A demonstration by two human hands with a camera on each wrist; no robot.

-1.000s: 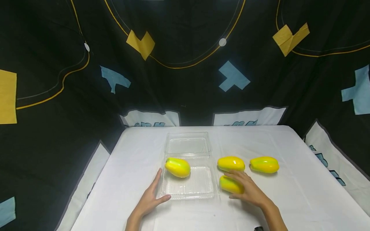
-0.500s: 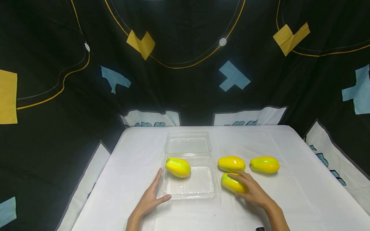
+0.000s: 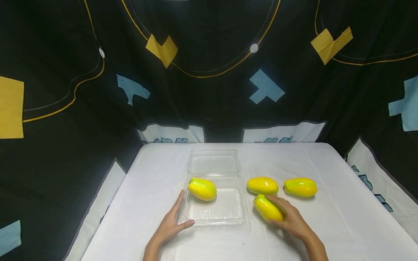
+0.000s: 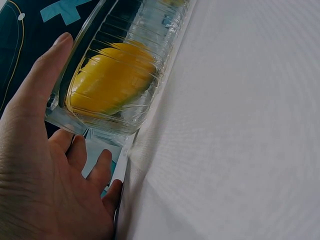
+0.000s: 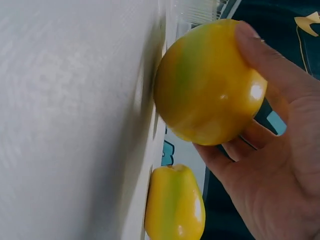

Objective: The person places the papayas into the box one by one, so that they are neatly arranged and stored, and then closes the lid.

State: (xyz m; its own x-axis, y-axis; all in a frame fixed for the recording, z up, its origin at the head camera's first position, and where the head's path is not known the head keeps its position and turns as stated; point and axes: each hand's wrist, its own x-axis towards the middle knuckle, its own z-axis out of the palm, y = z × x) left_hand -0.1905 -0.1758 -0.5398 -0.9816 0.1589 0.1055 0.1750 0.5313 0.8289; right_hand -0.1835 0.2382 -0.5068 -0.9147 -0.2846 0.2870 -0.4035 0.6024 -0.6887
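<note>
My right hand [image 3: 290, 219] grips a yellow-green papaya [image 3: 265, 207], thumb on one side and fingers round the other. In the right wrist view this papaya [image 5: 205, 85] fills the space between thumb and fingers, close over the white cloth. My left hand [image 3: 169, 223] rests at the front left corner of a clear plastic clamshell box [image 3: 228, 220], its thumb and fingers spread. The box lies with its lid [image 3: 213, 163] folded back. Inside its left part sits another papaya [image 3: 202, 189], seen through the ribbed wall in the left wrist view.
Two more papayas lie right of the box: one papaya [image 3: 262, 185] just behind the held one, another papaya [image 3: 300, 187] farther right. The table [image 3: 147, 181] has a white cloth. A dark curtain [image 3: 209, 105] with yellow and blue patches hangs behind.
My right hand has shifted slightly right and turned the papaya, so its green end now points back and left. The left hand stays at the box; the head view has moved a little.
</note>
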